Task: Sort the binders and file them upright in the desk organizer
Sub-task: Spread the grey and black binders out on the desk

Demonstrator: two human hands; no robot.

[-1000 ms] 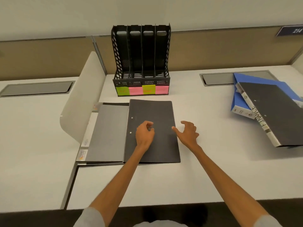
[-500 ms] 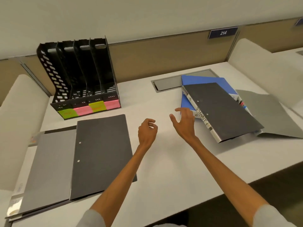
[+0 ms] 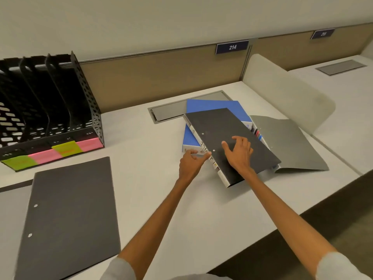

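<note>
Black binder (image 3: 228, 128) under right fingers (image 3: 244, 140) (tilted)

Desk organizer (image 3: 60, 110): black perforated plastic, upright slots, green and pink labels on its front lip; 10 o'clock on the worktop (image 3: 151, 188).
Black binder (image 3: 232, 128): closed, white lettered spine, lying askew on top of the pile at 1 o'clock.
Blue binder (image 3: 212, 105): closed, flat beneath the black binder.
Grey folder (image 3: 292, 142): open, at 3 o'clock of the pile, partly under it.
Black folder (image 3: 70, 209): thin, flat, at 8 o'clock.
</note>
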